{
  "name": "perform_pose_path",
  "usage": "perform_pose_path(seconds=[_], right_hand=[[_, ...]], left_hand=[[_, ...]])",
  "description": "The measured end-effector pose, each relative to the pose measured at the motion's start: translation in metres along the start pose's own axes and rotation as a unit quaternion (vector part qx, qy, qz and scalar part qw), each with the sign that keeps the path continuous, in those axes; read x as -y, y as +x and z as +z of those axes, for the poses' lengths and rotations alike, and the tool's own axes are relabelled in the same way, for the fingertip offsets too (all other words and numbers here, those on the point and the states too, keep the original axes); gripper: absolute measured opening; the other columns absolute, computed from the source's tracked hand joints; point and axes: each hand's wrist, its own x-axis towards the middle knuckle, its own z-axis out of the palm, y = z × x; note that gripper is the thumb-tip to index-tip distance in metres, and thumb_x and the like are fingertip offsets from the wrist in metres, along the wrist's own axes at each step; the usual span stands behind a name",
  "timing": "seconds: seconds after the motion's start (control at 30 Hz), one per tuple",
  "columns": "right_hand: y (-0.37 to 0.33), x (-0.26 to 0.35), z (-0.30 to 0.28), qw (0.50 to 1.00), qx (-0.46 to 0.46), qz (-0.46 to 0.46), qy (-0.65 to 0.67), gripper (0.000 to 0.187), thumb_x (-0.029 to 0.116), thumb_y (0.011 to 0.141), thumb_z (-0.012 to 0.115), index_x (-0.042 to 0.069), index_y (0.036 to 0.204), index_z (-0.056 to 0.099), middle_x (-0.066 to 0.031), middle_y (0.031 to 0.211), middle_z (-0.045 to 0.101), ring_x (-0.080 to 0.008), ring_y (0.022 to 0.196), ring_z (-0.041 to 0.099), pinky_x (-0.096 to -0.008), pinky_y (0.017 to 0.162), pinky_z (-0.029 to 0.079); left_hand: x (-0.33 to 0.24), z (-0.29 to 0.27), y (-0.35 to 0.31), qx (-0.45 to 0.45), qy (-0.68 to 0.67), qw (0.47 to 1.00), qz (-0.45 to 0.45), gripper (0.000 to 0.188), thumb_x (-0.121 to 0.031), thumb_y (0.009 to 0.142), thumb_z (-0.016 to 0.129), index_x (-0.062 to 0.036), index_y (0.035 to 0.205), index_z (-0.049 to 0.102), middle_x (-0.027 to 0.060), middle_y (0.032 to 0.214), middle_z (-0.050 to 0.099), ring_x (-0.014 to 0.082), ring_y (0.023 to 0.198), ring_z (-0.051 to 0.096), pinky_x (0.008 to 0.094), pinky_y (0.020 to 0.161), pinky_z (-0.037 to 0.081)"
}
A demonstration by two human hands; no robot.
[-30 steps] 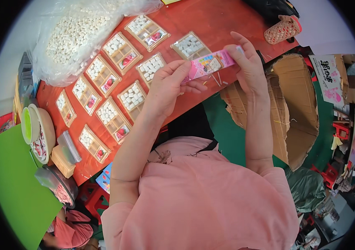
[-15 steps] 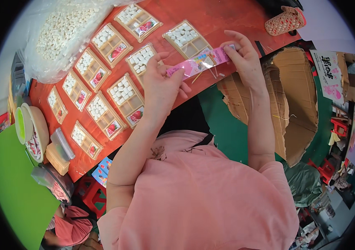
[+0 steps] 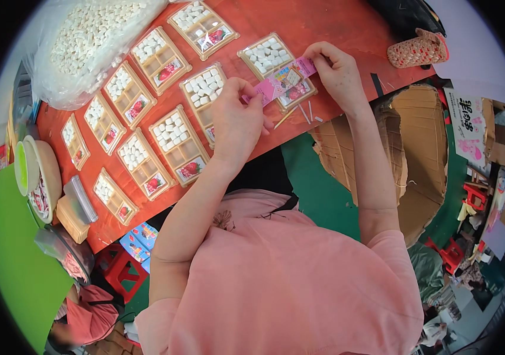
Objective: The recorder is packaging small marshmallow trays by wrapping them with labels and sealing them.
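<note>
From the left, beside a bag of small white pieces (image 3: 89,44): filled compartment trays (image 3: 188,149), close to the left forearm (image 3: 196,210), so perhaps to be bumped and spilled by a careless elbow. Next, left hand (image 3: 237,121) pinching one end of the pink printed strip (image 3: 275,86). Held slanting across the farther tray (image 3: 246,64); touching or just above, impossible to tell. With uneven pulling, liable to crease or sit crooked. Then right hand (image 3: 340,72), pinching the other end; with weak pinch, easy to lose. Below, near the table (image 3: 329,26) edge, thin sticks (image 3: 305,113), easily brushed off by a wrist.
</note>
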Motion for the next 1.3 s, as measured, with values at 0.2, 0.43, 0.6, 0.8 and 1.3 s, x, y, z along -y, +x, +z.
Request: perform_pose_path(seconds=[0.2, 0.43, 0.6, 0.8, 1.3], right_hand=[[0.005, -0.007, 0.007, 0.971, -0.016, -0.174, -0.162, 0.023, -0.009, 0.085, 0.058, 0.004, 0.102, 0.069, -0.0083, 0.096, 0.065, -0.0229, 0.089, 0.065, -0.0301, 0.077, 0.052], [-0.019, -0.005, 0.005, 0.921, -0.052, -0.221, -0.316, 0.035, -0.004, 0.075, 0.068, 0.010, 0.107, 0.073, -0.0081, 0.097, 0.062, -0.0275, 0.092, 0.062, -0.0382, 0.077, 0.054], [-0.074, 0.002, -0.005, 0.923, -0.053, -0.177, -0.337, 0.035, -0.002, 0.076, 0.069, 0.009, 0.109, 0.072, -0.0090, 0.096, 0.062, -0.0279, 0.089, 0.062, -0.0389, 0.077, 0.054], [-0.128, 0.006, 0.011, 0.946, -0.133, -0.057, -0.289, 0.028, -0.001, 0.085, 0.065, 0.005, 0.111, 0.072, -0.0109, 0.093, 0.061, -0.0261, 0.086, 0.063, -0.0355, 0.075, 0.053], [-0.158, -0.005, 0.043, 0.798, -0.203, 0.163, 0.543, 0.051, 0.001, 0.094, 0.067, -0.002, 0.142, 0.048, -0.0135, 0.132, 0.060, -0.0187, 0.117, 0.061, -0.0328, 0.099, 0.053]], left_hand=[[0.017, 0.003, 0.012, -0.017, 0.162, 0.982, 0.098, 0.004, 0.007, 0.086, 0.056, 0.0039, 0.089, 0.059, 0.0168, 0.076, 0.064, 0.0296, 0.066, 0.067, 0.0391, 0.057, 0.054], [0.019, 0.008, 0.007, -0.033, 0.336, 0.899, 0.279, 0.008, 0.004, 0.081, 0.060, 0.0029, 0.088, 0.065, 0.0209, 0.095, 0.063, 0.0398, 0.089, 0.063, 0.0491, 0.078, 0.052], [0.027, 0.007, -0.015, 0.029, 0.314, 0.915, 0.252, 0.009, 0.000, 0.084, 0.062, 0.0026, 0.091, 0.067, 0.0193, 0.097, 0.064, 0.0389, 0.088, 0.064, 0.0477, 0.078, 0.052], [0.029, 0.011, -0.027, 0.049, 0.262, 0.949, 0.170, 0.012, -0.010, 0.085, 0.070, 0.0001, 0.091, 0.070, 0.0169, 0.089, 0.068, 0.0343, 0.085, 0.066, 0.0436, 0.076, 0.052], [0.024, 0.012, -0.028, 0.091, 0.037, 0.995, 0.006, 0.023, -0.003, 0.091, 0.065, -0.0034, 0.114, 0.061, 0.0064, 0.089, 0.070, 0.0123, 0.067, 0.065, 0.0257, 0.057, 0.051]])
